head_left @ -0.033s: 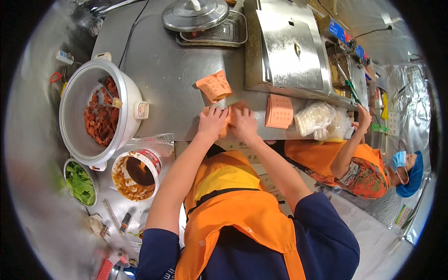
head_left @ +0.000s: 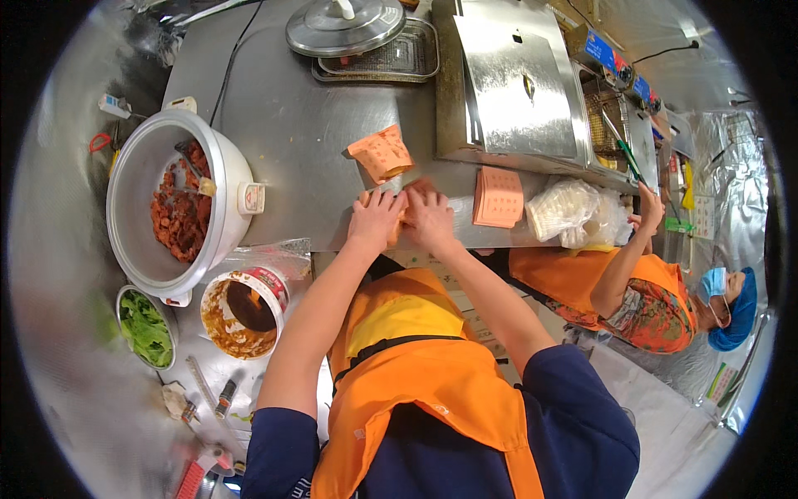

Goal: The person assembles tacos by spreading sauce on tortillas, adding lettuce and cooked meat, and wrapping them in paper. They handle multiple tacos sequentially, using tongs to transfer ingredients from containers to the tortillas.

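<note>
Orange paper wrapper (head_left: 397, 218) lies at the steel desk's (head_left: 307, 141) near edge, pinched between the left hand (head_left: 376, 218) and right hand (head_left: 430, 218), fingers clenched on it as if folding, beneath another open orange pouch (head_left: 381, 153) at twelve o'clock.

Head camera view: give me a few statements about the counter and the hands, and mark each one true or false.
1. Both hands, left hand and right hand, press together on an orange paper-wrapped item at the steel counter edge. True.
2. The white round cooker pot is empty. False: it holds reddish-brown food.
3. A steel lid rests on a metal tray. True.
4. The small steel bowl holds rice. False: green leaves.
</note>
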`<state>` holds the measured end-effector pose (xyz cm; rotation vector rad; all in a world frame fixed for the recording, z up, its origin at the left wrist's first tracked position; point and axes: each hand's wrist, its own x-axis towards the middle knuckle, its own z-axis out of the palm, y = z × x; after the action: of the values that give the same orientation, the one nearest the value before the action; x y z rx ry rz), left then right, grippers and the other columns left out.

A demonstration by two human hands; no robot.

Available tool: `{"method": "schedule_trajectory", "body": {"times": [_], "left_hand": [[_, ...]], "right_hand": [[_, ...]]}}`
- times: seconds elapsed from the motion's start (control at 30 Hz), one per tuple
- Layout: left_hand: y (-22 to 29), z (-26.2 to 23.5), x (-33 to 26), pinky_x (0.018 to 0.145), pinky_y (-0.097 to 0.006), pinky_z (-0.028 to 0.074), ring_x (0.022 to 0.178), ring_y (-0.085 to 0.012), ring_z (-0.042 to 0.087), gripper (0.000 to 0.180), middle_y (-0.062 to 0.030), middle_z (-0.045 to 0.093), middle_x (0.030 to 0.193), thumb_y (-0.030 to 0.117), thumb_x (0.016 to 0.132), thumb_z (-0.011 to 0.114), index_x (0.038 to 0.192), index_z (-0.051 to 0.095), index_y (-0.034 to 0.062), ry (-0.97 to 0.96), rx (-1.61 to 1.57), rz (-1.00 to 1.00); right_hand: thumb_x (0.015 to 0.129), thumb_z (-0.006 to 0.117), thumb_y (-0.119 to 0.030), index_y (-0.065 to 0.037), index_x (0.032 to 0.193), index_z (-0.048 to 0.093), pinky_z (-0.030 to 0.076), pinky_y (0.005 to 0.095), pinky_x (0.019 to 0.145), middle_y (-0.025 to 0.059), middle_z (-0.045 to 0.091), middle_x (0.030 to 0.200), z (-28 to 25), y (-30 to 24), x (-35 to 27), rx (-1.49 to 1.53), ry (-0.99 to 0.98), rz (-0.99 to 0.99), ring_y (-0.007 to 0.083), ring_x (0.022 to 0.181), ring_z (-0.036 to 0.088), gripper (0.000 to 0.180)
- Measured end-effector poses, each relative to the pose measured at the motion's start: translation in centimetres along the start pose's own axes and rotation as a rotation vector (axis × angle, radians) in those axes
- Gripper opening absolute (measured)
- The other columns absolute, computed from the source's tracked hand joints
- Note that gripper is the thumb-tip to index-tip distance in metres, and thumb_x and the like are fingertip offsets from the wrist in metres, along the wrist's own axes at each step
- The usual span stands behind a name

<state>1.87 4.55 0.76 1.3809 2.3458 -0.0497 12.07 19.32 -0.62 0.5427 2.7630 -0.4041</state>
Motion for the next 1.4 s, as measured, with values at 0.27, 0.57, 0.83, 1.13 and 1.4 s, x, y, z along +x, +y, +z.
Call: {"method": "schedule_trajectory", "body": {"times": [0.27, 0.57, 0.83, 1.13, 1.4], "left_hand": [[-3.7, -0.9, -2.9, 0.109, -0.051, 0.049, 0.14, -0.031, 0.049, 0.105, -0.0103, 0.051, 0.147, 0.028, 0.061, 0.096, 0.15, 0.044, 0.0075, 0.063, -0.276, -0.134], [-8.5, -0.8, -6.4, 0.113, -0.045, 0.047, 0.136, -0.037, 0.053, 0.106, -0.0175, 0.052, 0.146, 0.029, 0.064, 0.096, 0.152, 0.043, 0.004, 0.411, -0.816, -0.378], [-9.5, -1.1, -5.9, 0.108, -0.039, 0.054, 0.128, -0.0253, 0.06, 0.102, -0.0102, 0.052, 0.149, 0.011, 0.075, 0.094, 0.159, 0.037, 0.0057, 0.607, -1.801, -0.406], [-4.4, -7.3, -15.2, 0.111, -0.038, 0.05, 0.131, -0.0211, 0.055, 0.126, -0.0057, 0.049, 0.149, 0.007, 0.064, 0.1, 0.166, 0.026, 0.0094, 0.903, -1.91, -0.16], [-1.0, -7.0, -29.2, 0.111, -0.036, 0.049, 0.134, -0.0184, 0.053, 0.119, -0.0068, 0.049, 0.146, 0.003, 0.06, 0.102, 0.155, 0.031, 0.0078, 1.342, -1.491, -0.454]], "right_hand": [[0.076, 0.089, -0.037, -0.011, 0.156, 0.04, 0.049, 0.0575, 0.103, 0.0227, 0.045, 0.151, -1.8, -1.0, 1.2, 0.035, -0.022, -0.092, 0.0456, 0.132, 0.049, 0.098], [0.081, 0.084, -0.04, 0.003, 0.144, 0.05, 0.049, 0.055, 0.101, 0.0219, 0.057, 0.135, -4.6, -5.0, 8.6, 0.212, 0.351, -0.031, 0.042, 0.122, 0.055, 0.083], [0.072, 0.09, -0.041, -0.013, 0.153, 0.049, 0.049, 0.0499, 0.104, 0.0165, 0.054, 0.144, -3.8, -10.6, 15.5, -0.11, 0.011, -0.327, 0.0387, 0.132, 0.052, 0.094], [0.088, 0.083, -0.031, -0.015, 0.151, 0.054, 0.046, 0.0499, 0.113, 0.016, 0.057, 0.149, -7.8, -12.8, 10.8, 0.174, 0.053, -0.814, 0.0366, 0.136, 0.054, 0.072], [0.094, 0.079, -0.028, -0.002, 0.119, 0.066, 0.059, 0.0434, 0.078, 0.02, 0.074, 0.107, -12.8, -28.0, -1.2, 0.356, -0.011, -0.978, 0.0375, 0.092, 0.074, 0.038]]}}
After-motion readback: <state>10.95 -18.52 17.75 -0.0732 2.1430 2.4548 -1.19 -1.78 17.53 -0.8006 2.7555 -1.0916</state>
